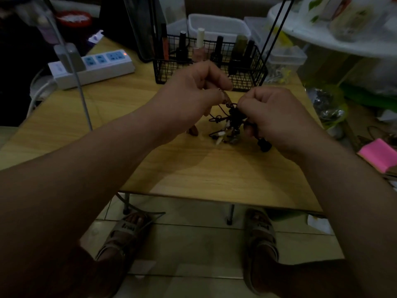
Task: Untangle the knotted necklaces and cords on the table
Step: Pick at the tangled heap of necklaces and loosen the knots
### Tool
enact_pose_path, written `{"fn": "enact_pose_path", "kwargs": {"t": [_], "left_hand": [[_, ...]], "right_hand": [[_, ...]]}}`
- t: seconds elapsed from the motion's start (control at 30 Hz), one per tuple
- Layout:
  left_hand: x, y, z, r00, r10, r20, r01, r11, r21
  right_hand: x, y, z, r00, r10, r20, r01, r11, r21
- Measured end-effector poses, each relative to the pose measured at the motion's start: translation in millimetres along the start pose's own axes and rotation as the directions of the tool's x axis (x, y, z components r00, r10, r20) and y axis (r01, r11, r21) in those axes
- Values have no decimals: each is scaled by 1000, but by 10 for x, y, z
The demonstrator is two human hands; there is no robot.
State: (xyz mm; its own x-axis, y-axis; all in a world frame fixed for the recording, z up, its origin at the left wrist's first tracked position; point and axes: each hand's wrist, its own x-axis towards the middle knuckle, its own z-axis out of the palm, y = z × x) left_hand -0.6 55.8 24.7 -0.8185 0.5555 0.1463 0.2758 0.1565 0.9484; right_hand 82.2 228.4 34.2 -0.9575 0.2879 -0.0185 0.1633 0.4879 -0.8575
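The job is looking far from done. The tangle [233,119] is hanging as one dark clump between the two hands, over the middle of the worktop [193,173], and no freed necklace or cord is lying apart from it anywhere in view.

The left hand [193,93], at 10 o'clock of the tangle, is curling its fingers and seems to be pinching a thin pinkish chain [225,97] that is running down into the knot. The right hand [272,112], at 3 o'clock, is curling tightly and gripping dark cord at the clump's side. Pale pendants [219,138] are dangling at 7 o'clock and a black bead end [264,145] at 4 o'clock. The knot likely needs loosening strand by strand before anything comes free.

Knuckles are hiding both sets of fingertips, so the exact grips are unclear. Dim light and blur are masking how many pieces are knotted together, and whether the pendants are touching the worktop cannot be told.
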Motion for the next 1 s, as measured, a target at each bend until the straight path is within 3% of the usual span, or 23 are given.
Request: {"fn": "enact_pose_path", "kwargs": {"t": [0.13,0.33,0.6,0.77,0.9,1.0], "left_hand": [[-5,3,14,1000,-24,7,24,996,-91],[-30,26,1,975,-177,133,181,983,-18],[-74,46,-27,985,-42,170,-8,959,283],[-60,36,-43,991,51,120,-76,974,212],[-19,47,-70,997,-5,74,-2,995,95],[1,50,-124,993,-43,113,10,962,273]], "right_hand": [[-10,-43,24,997,74,22,-76,986,148],[-39,-24,23,998,-6,-61,13,993,118],[-12,12,9,996,-43,-84,50,996,80],[-14,20,-6,998,-43,-55,43,999,1],[-15,25,-3,999,31,-22,-30,1000,8],[-11,28,-54,996,80,-28,-80,997,9]]}}
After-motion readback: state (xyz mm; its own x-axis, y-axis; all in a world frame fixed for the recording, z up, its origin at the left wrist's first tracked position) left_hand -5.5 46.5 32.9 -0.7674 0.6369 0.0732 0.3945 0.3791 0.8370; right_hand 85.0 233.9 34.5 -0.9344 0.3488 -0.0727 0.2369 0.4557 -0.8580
